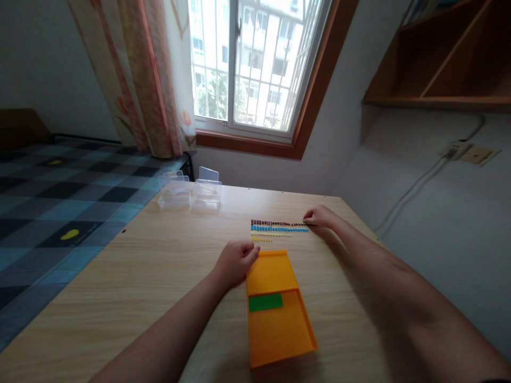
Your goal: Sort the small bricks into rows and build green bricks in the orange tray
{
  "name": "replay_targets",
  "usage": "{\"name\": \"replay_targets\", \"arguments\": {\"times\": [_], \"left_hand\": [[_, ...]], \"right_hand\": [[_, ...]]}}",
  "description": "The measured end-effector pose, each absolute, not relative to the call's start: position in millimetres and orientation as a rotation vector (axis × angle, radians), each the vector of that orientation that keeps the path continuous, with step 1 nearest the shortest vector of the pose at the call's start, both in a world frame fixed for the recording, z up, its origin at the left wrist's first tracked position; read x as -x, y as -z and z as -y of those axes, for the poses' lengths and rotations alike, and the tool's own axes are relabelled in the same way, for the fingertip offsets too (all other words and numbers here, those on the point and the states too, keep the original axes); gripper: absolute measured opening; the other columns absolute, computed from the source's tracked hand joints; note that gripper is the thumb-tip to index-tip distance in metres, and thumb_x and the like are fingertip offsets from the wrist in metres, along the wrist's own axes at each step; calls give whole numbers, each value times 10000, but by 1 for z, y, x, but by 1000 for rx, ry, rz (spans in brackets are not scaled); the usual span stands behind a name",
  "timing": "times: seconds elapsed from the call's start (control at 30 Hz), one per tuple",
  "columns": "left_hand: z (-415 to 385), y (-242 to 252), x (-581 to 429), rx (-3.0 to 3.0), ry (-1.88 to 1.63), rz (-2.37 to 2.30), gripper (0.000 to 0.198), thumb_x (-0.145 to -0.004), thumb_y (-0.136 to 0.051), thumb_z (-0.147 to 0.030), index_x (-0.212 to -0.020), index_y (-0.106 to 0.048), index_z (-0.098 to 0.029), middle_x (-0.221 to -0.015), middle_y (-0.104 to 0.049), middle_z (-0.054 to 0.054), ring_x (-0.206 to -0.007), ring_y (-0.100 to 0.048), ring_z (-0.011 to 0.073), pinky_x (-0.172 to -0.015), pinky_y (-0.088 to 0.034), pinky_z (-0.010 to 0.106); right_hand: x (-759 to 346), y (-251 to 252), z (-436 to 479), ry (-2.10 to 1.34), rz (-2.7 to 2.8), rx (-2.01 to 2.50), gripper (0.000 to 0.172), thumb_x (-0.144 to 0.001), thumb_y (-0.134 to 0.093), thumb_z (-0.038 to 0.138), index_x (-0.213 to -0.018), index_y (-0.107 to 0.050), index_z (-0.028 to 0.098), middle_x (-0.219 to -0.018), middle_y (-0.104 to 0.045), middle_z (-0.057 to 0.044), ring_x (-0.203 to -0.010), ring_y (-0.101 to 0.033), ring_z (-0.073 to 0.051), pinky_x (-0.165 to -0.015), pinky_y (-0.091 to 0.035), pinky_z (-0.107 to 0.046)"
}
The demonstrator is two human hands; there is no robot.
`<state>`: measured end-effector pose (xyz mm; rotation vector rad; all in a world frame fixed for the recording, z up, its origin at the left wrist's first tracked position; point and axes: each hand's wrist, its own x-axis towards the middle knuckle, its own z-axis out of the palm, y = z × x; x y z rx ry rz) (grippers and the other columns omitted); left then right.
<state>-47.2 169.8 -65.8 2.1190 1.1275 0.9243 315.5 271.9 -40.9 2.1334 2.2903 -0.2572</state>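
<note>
At the right end of a row of small dark red pieces (pixel 275 223), my right hand (pixel 319 217) has its fingertips pinched together. A tiny greenish speck shows at those fingertips, too small to name. My left hand (pixel 237 260) is closed beside the far left corner of an orange tray (pixel 279 332); whatever its curled fingers hold, if anything, is hidden. Below the dark red row run a row of blue pieces (pixel 275 229), a pale row (pixel 271 234) and a short yellow row (pixel 263 241). A green strip (pixel 265 302) lies inside the tray, which a ridge divides in two.
Clear plastic boxes (pixel 205 194) with raised lids stand at the table's far left. The wooden table (pixel 159 287) meets the wall on the right, where a cable hangs from a socket (pixel 453 151). A checked bed (pixel 80 197) is to the left.
</note>
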Motion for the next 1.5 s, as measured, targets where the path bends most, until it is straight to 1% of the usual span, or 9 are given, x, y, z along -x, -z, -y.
{"name": "replay_targets", "arguments": {"times": [0.47,0.67,0.77,0.87,0.93,1.03,1.17,1.3,1.5], "left_hand": [[-170,65,48,-2116,-893,-1129,445,-877,-453,-403,-523,-273,-201,-504,-281,-50,-516,-311,99,-543,-188,273],[-168,66,47,-2156,-888,-1123,436,-878,-472,-371,-526,-281,-197,-500,-298,-51,-515,-319,101,-554,-188,278],[-167,65,46,-2231,-863,-1099,424,-879,-479,-348,-532,-288,-196,-499,-318,-48,-520,-327,106,-563,-189,284],[-166,63,46,-2316,-841,-1073,418,-887,-478,-340,-536,-305,-194,-511,-349,-40,-531,-331,111,-573,-193,291],[-165,62,45,-2355,-825,-1063,418,-893,-476,-338,-536,-313,-194,-517,-352,-38,-534,-328,114,-577,-198,293],[-163,60,44,-2398,-810,-1050,415,-892,-475,-323,-534,-307,-196,-514,-329,-40,-534,-313,118,-580,-197,299],[-163,59,43,-2413,-806,-1048,415,-883,-485,-318,-528,-309,-197,-510,-327,-39,-540,-312,122,-579,-194,305],[-166,59,44,-2385,-794,-1049,418,-884,-479,-330,-527,-307,-197,-507,-331,-39,-538,-320,120,-577,-196,303],[-165,59,45,-2384,-783,-1054,429,-894,-471,-341,-537,-281,-198,-510,-323,-41,-523,-311,112,-571,-190,299]], "right_hand": [[-285,23,-266,3,-2260,-2045,163,-768,-675,242,-850,-816,226,-867,-785,-58,-801,-671,-184,-688,-435,-230],[-271,-10,-236,-29,-2435,-2054,187,-844,-619,226,-913,-791,204,-934,-778,-52,-843,-670,-183,-731,-444,-242],[-255,-26,-185,70,-2748,-1928,147,-853,-623,237,-878,-765,207,-883,-751,-37,-818,-648,-176,-735,-449,-257],[-226,-30,-118,425,-3124,-1497,116,-851,-610,184,-859,-723,206,-822,-707,-24,-772,-621,-160,-738,-460,-271],[-205,-23,-79,644,-3130,-1172,117,-864,-601,163,-885,-707,208,-852,-704,-24,-785,-619,-150,-726,-457,-262],[-179,-5,-46,591,-3084,-967,74,-856,-626,176,-830,-687,210,-805,-692,-18,-766,-604,-156,-717,-437,-277],[-171,17,-44,486,-3050,-914,87,-859,-636,189,-785,-681,203,-757,-672,-17,-734,-584,-158,-684,-414,-282],[-185,22,-53,661,-3097,-888,105,-902,-627,201,-855,-720,212,-770,-677,-12,-744,-601,-146,-678,-418,-260],[-202,23,-58,598,-3098,-1146,113,-898,-628,184,-870,-732,219,-818,-708,-20,-752,-616,-150,-694,-421,-268]]}}
